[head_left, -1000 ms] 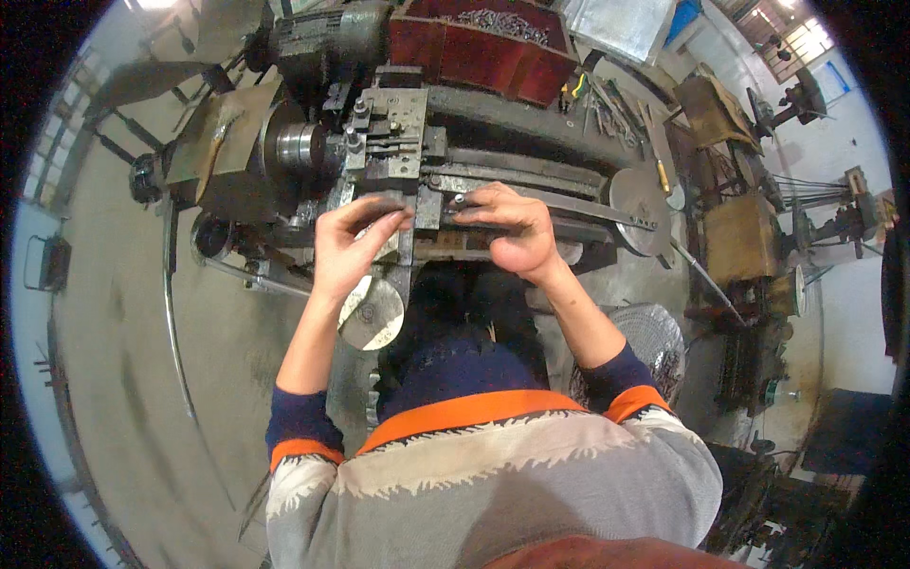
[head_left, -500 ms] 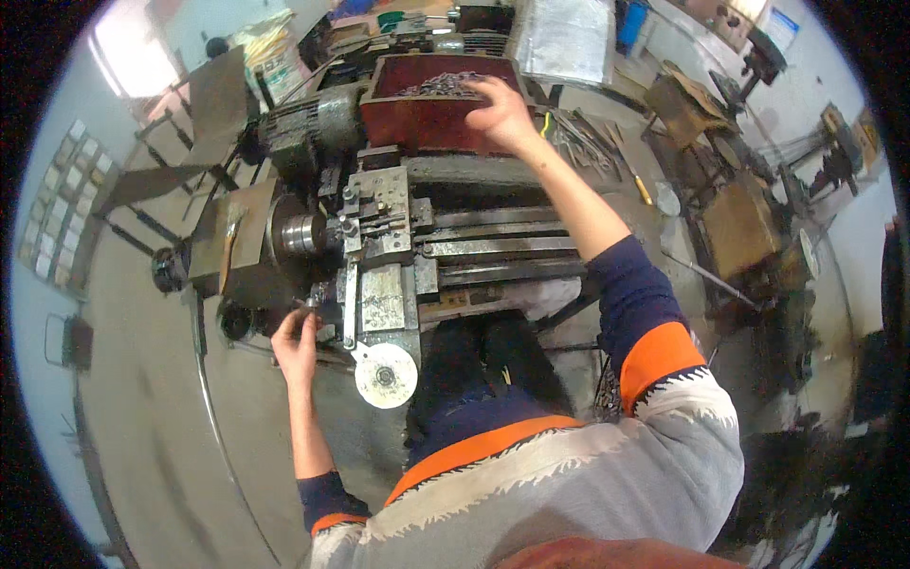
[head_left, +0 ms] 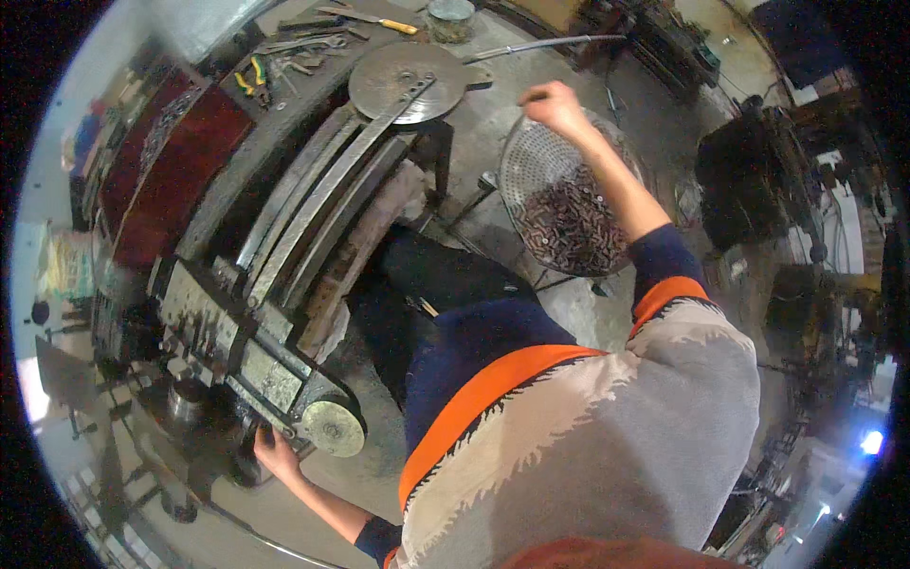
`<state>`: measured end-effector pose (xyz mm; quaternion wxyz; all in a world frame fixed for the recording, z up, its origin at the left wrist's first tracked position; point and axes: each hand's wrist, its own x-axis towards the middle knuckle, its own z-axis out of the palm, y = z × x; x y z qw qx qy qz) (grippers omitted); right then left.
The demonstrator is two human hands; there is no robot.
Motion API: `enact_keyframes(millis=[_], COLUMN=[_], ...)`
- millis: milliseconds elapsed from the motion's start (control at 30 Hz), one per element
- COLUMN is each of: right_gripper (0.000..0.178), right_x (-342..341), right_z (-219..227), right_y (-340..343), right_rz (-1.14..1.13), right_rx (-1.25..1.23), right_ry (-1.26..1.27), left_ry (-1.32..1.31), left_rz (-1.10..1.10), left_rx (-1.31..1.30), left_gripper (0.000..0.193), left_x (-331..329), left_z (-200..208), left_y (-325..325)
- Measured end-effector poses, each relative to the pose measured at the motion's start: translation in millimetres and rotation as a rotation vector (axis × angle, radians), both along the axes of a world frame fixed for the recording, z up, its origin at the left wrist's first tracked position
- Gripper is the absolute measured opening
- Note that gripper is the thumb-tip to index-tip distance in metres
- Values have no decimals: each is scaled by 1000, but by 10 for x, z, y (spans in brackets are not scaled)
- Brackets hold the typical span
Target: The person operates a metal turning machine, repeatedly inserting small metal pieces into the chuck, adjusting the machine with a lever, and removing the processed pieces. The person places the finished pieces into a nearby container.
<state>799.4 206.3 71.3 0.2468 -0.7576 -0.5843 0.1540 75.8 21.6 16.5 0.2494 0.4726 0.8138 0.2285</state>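
At far right, over a basket (head_left: 540, 159) of metal parts (head_left: 573, 226), a worker (head_left: 616, 427) holds out a curled right hand (head_left: 557, 108), contents unclear, seemingly best raised clear of the rim, while the left hand (head_left: 276, 454), narrowed, grip unclear, sits beside a pale disc (head_left: 333, 428).

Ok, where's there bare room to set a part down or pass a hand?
Bare mesh shows in the perforated basket, between its upper-left rim and the heaped metal parts. A hand could probably pass between the basket and the round plate. It is crowded around the left hand, beside the pale handwheel, and at the pliers, among tools.
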Motion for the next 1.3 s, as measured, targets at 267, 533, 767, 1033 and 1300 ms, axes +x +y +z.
enact_keyframes(millis=[267,533,767,1033,1300], right_gripper=[16,22,21,25,25], right_x=[636,392,138,120,150], right_z=[-1088,-1183,-876,-828,-934], right_y=[-925,-1016,-961,-1042,-963], right_rz=[123,493,536,394,263], right_rx=[-352,-459,-589,-512,-629], right_ry=[-206,-364,-444,-322,-289], left_ry=[-7,145,194,132,-81], left_rz=[109,5,-37,-28,-2], left_rx=[9,106,144,128,107], left_gripper=[31,34,33,35,35], left_x=[77,154,179,204,94], left_z=[37,91,132,158,43], left_y=[-2,16,28,29,22])
